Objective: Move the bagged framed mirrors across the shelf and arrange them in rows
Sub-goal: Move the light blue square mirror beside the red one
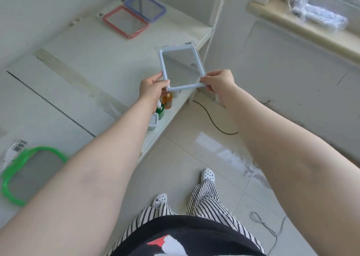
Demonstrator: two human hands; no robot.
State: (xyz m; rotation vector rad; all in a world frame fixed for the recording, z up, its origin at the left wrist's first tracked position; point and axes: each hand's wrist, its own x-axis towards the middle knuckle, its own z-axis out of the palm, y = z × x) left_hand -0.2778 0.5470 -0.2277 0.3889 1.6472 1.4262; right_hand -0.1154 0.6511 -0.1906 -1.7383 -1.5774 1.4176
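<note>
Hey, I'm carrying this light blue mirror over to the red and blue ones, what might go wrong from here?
Both hands, left hand and right hand, pinch only the near corners of the light blue mirror, which hangs past the shelf edge. If the grip slips on the slick bag, it may drop to the tiled floor.

Setting it down carelessly could knock the red mirror or dark blue mirror out of line.

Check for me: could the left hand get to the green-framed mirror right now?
Probably not yet: the left hand and right hand both grip the light-blue framed mirror. The green-framed mirror lies uncovered on the shelf.
</note>
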